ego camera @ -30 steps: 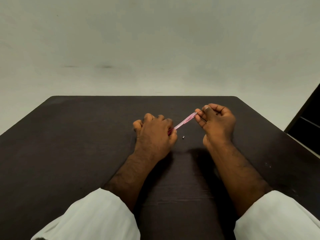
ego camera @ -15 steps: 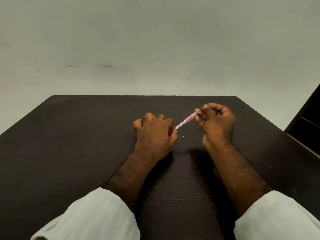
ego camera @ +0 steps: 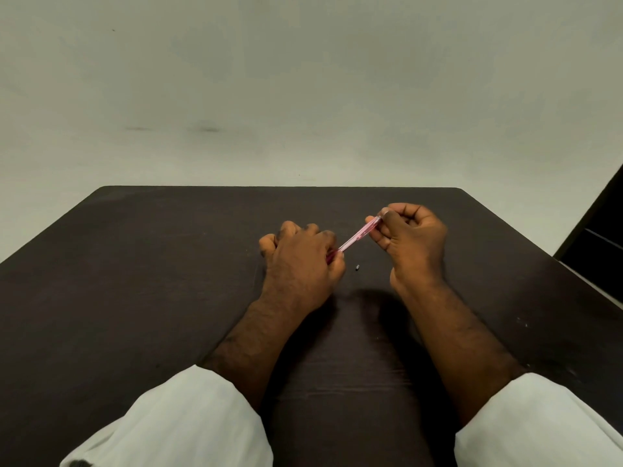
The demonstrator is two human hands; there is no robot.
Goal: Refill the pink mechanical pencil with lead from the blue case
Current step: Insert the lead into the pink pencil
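Note:
The pink mechanical pencil [ego camera: 359, 235] slants up to the right above the dark table [ego camera: 135, 281]. My left hand [ego camera: 300, 264] is closed around its lower end, resting on the table. My right hand [ego camera: 413, 239] pinches the pencil's upper end between thumb and fingers. A tiny dark piece [ego camera: 357, 266] lies on the table between my hands, below the pencil. The blue case is not in sight; it may be hidden inside a hand.
A plain pale wall [ego camera: 303, 96] rises behind the table's far edge. Dark furniture [ego camera: 603, 230] stands at the right, beyond the table's right edge. White sleeves [ego camera: 188, 423] cover my forearms near the bottom.
Almost nothing has moved. My right hand has shifted very slightly on the pencil's upper end; the left hand and the small piece on the table stay put.

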